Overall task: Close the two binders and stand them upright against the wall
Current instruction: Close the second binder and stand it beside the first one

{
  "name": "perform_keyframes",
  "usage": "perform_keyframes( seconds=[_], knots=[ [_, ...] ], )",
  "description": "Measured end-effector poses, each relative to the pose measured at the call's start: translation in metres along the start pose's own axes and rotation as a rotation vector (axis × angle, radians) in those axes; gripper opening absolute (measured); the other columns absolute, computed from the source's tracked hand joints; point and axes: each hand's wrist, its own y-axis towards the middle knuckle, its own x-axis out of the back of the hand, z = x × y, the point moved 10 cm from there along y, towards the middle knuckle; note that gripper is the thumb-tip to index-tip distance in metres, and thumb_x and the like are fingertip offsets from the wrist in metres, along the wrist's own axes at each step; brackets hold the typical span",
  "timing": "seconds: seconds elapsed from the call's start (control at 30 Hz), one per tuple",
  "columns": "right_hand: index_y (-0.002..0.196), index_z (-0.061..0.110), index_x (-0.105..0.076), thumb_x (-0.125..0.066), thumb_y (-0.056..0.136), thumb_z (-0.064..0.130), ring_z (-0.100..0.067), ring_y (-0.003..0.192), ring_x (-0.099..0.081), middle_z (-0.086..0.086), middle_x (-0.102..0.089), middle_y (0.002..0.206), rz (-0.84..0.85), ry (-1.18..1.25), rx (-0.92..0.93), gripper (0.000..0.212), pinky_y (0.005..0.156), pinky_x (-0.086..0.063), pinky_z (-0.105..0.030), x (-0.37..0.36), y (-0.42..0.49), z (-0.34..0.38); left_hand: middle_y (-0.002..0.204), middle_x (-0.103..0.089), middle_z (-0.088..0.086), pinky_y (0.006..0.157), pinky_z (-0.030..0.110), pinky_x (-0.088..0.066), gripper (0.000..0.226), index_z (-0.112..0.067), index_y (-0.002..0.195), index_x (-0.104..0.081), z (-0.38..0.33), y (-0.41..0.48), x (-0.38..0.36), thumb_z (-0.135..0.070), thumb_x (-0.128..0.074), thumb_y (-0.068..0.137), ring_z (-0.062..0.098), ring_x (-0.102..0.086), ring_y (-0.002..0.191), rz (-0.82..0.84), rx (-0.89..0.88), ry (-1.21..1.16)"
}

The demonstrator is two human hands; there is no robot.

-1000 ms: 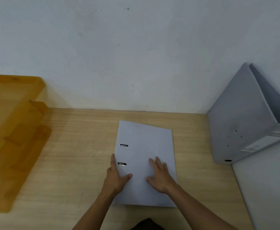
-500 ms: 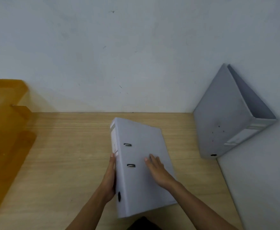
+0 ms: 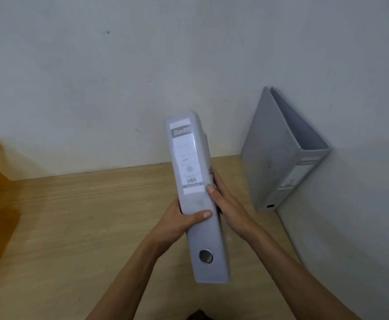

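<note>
Closed binder held in the air, spine facing the person

Both hands clasp the binder (image 3: 197, 197): left hand (image 3: 177, 224) and right hand (image 3: 227, 204) on opposite covers, its long axis pointing toward the wall (image 3: 142, 77); the second binder (image 3: 279, 155) stands to the right.

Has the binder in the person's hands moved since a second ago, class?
Yes. The held binder lay flat on the desk; both hands have lifted it spine-up off the desk, nearer the leaning binder at the wall.
</note>
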Motion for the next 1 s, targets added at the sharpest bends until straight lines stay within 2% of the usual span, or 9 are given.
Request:
perform_keyframes(
  seconds=[0.17, 0.3, 0.37, 0.43, 0.5, 0.6, 0.73, 0.83, 1.0],
  knots=[
    [0.155, 0.031, -0.038, -0.074, 0.085, 0.048, -0.009, 0.136, -0.056, 0.013, -0.057, 0.149, -0.133, -0.082, 0.122, 0.081, 0.109, -0.051, -0.042, 0.062, -0.019, 0.01, 0.132, -0.064, -0.017, 0.083, 0.021, -0.059, 0.102, -0.03, 0.153, -0.032, 0.0, 0.03, -0.033, -0.019, -0.09, 0.071, 0.006, -0.064, 0.12, 0.024, -0.119, 0.284],
    [0.153, 0.028, -0.045, -0.073, 0.086, 0.033, -0.008, 0.135, -0.056, 0.011, -0.06, 0.146, -0.243, -0.104, 0.058, 0.072, 0.109, -0.051, -0.042, 0.095, -0.042, -0.029, 0.127, -0.058, -0.039, 0.078, 0.005, -0.052, 0.102, -0.03, 0.159, -0.024, 0.023, 0.053, -0.054, -0.02, -0.084, 0.076, -0.007, -0.06, 0.118, 0.036, -0.1, 0.402],
    [0.151, 0.029, -0.048, -0.073, 0.089, 0.026, -0.004, 0.134, -0.056, 0.013, -0.062, 0.144, -0.264, -0.116, 0.028, 0.067, 0.108, -0.052, -0.038, 0.101, -0.051, -0.049, 0.119, -0.061, -0.041, 0.076, 0.003, -0.051, 0.098, -0.022, 0.158, -0.027, 0.035, 0.061, -0.062, -0.021, -0.084, 0.077, -0.005, -0.062, 0.117, 0.038, -0.082, 0.427],
    [0.15, 0.03, -0.05, -0.072, 0.091, 0.02, -0.003, 0.133, -0.057, 0.014, -0.064, 0.142, -0.301, -0.104, 0.014, 0.064, 0.107, -0.052, -0.031, 0.111, -0.058, -0.063, 0.121, -0.061, -0.04, 0.076, 0.002, -0.05, 0.101, -0.019, 0.159, -0.023, 0.039, 0.069, -0.074, -0.02, -0.083, 0.078, -0.019, -0.058, 0.112, 0.057, -0.086, 0.431],
    [0.148, 0.03, -0.052, -0.072, 0.09, 0.021, -0.005, 0.131, -0.059, 0.013, -0.065, 0.14, -0.343, -0.089, 0.002, 0.062, 0.104, -0.053, -0.026, 0.124, -0.061, -0.07, 0.136, -0.057, -0.022, 0.078, 0.002, -0.05, 0.107, -0.022, 0.162, -0.015, 0.036, 0.076, -0.085, -0.02, -0.083, 0.079, -0.026, -0.054, 0.111, 0.071, -0.092, 0.439],
    [0.146, 0.027, -0.055, -0.071, 0.09, 0.021, -0.005, 0.128, -0.061, 0.012, -0.069, 0.136, -0.389, -0.071, -0.003, 0.058, 0.101, -0.054, -0.024, 0.141, -0.06, -0.074, 0.148, -0.053, -0.005, 0.084, 0.007, -0.052, 0.11, -0.024, 0.163, -0.009, 0.031, 0.088, -0.097, -0.017, -0.083, 0.081, -0.006, -0.057, 0.121, 0.067, -0.086, 0.452],
    [0.129, 0.035, -0.065, -0.073, 0.09, 0.018, 0.008, 0.113, -0.065, 0.029, -0.073, 0.117, -0.501, -0.069, -0.012, 0.043, 0.087, -0.051, -0.007, 0.162, -0.055, -0.077, 0.154, -0.048, 0.0, 0.1, 0.022, -0.053, 0.109, -0.021, 0.163, -0.008, 0.028, 0.107, -0.107, -0.016, -0.081, 0.083, 0.015, -0.053, 0.133, 0.033, -0.1, 0.486],
    [0.111, 0.04, -0.064, -0.076, 0.088, 0.025, 0.008, 0.106, -0.065, 0.023, -0.072, 0.108, -0.599, -0.073, -0.049, 0.031, 0.082, -0.053, -0.009, 0.178, -0.054, -0.082, 0.155, -0.047, 0.002, 0.102, 0.025, -0.05, 0.108, -0.02, 0.163, -0.007, 0.029, 0.121, -0.114, -0.017, -0.081, 0.084, 0.019, -0.05, 0.138, 0.02, -0.093, 0.501],
    [0.095, 0.032, -0.067, -0.076, 0.089, 0.024, 0.007, 0.09, -0.07, 0.014, -0.075, 0.096, -0.692, -0.073, -0.042, 0.013, 0.073, -0.057, -0.015, 0.204, -0.05, -0.087, 0.158, -0.042, 0.003, 0.108, 0.03, -0.046, 0.111, -0.02, 0.163, -0.003, 0.024, 0.142, -0.124, -0.019, -0.081, 0.084, 0.02, -0.044, 0.143, -0.004, -0.095, 0.533]
  ],
)
